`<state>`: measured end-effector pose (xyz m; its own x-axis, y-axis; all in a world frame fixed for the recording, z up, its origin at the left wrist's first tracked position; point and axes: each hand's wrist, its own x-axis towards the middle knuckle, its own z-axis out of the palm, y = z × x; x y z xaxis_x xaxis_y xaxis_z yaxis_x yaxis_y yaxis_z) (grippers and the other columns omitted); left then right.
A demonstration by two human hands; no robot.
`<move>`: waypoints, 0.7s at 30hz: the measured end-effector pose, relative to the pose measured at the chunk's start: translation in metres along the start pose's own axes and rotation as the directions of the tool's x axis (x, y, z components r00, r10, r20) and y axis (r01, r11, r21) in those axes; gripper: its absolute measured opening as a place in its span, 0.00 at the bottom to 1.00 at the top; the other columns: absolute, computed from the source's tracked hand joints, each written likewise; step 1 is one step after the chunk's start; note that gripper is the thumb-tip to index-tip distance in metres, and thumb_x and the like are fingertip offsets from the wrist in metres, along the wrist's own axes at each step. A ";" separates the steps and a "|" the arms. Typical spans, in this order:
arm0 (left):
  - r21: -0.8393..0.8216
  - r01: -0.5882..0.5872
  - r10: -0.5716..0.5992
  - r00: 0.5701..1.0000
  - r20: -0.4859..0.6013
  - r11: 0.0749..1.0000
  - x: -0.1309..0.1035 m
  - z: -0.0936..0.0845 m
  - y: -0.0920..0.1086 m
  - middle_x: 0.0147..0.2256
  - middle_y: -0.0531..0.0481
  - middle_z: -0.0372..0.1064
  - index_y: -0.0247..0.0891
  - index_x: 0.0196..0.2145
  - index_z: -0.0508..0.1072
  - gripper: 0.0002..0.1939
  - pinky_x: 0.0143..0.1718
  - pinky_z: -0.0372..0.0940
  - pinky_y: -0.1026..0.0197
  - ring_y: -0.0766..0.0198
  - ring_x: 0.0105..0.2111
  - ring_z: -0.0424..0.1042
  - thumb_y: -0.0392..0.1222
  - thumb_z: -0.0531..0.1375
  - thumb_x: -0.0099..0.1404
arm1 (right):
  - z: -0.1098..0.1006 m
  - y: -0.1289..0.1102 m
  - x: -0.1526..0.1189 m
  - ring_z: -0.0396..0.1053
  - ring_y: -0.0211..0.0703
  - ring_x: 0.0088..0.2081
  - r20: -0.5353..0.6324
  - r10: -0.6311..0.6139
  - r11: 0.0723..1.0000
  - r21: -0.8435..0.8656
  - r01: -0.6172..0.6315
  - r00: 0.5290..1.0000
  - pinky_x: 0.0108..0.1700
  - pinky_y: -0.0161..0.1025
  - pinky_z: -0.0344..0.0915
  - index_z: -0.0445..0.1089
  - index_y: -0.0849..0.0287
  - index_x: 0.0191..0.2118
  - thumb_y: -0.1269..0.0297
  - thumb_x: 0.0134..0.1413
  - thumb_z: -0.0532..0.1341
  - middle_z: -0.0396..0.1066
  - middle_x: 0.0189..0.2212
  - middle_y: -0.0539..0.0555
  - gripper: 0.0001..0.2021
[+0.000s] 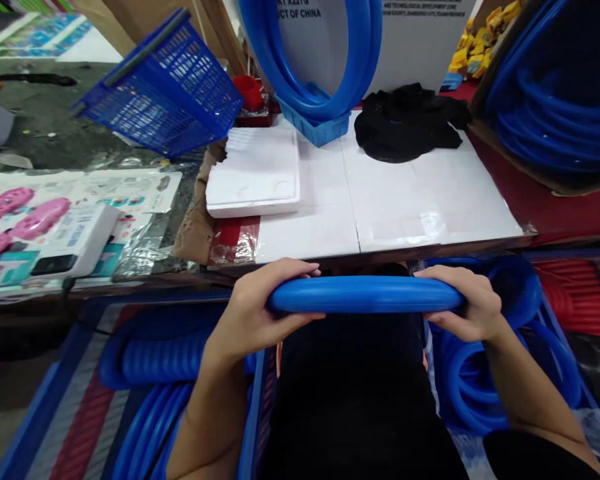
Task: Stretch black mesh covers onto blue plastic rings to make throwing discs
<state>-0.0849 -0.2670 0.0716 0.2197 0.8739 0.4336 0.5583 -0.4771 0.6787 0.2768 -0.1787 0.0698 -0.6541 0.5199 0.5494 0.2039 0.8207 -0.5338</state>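
Note:
A blue plastic ring [365, 295], seen edge-on, is held level in front of my body, just short of the table edge. My left hand [260, 310] wraps around its left end, thumb below and fingers above. Around the right end my right hand [463, 303] is closed in the same way. Beyond it, more blue rings [365, 60] stand upright in a small light-blue basket [320, 130] on the table. A white foam block [260, 173] lies left of that basket, and a crumpled black cloth [405, 123] lies to its right.
Blue crates with stacked blue rings [160, 363] stand below left, and others [475, 387] below right. A carton of blue rings [560, 127] stands at the right. A tilted blue basket [175, 87], pink pieces [43, 219] and a white box [77, 243] are on the left table.

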 end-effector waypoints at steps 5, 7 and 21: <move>0.119 -0.254 0.218 0.941 0.258 0.960 0.034 0.012 0.032 0.53 0.40 0.80 0.40 0.64 0.71 0.33 0.51 0.75 0.54 0.52 0.49 0.81 0.56 0.72 0.69 | -0.004 -0.006 -0.001 0.81 0.47 0.41 0.142 -0.039 0.998 -0.045 0.046 0.989 0.43 0.39 0.76 0.69 0.59 0.63 0.54 0.68 0.68 0.82 0.44 0.57 0.24; 0.129 -0.239 0.167 0.896 0.411 0.962 0.043 0.024 0.041 0.51 0.41 0.81 0.39 0.64 0.71 0.31 0.46 0.75 0.56 0.53 0.46 0.82 0.61 0.67 0.72 | 0.000 -0.008 0.000 0.80 0.47 0.39 0.187 -0.073 0.992 -0.089 0.091 0.980 0.41 0.40 0.75 0.68 0.61 0.63 0.56 0.69 0.67 0.81 0.42 0.58 0.23; 0.073 -0.274 0.237 0.917 0.321 0.959 0.035 0.065 0.000 0.45 0.42 0.82 0.36 0.60 0.73 0.25 0.39 0.72 0.60 0.56 0.39 0.83 0.55 0.66 0.74 | 0.013 0.003 0.004 0.77 0.50 0.39 0.283 -0.051 0.976 -0.189 0.108 0.958 0.38 0.44 0.73 0.67 0.67 0.64 0.46 0.73 0.62 0.78 0.42 0.61 0.29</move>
<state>-0.0252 -0.2302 0.0482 0.5906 0.7180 0.3682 0.5337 -0.6899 0.4891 0.2652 -0.1772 0.0625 -0.8429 0.3887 0.3720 0.2658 0.9020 -0.3401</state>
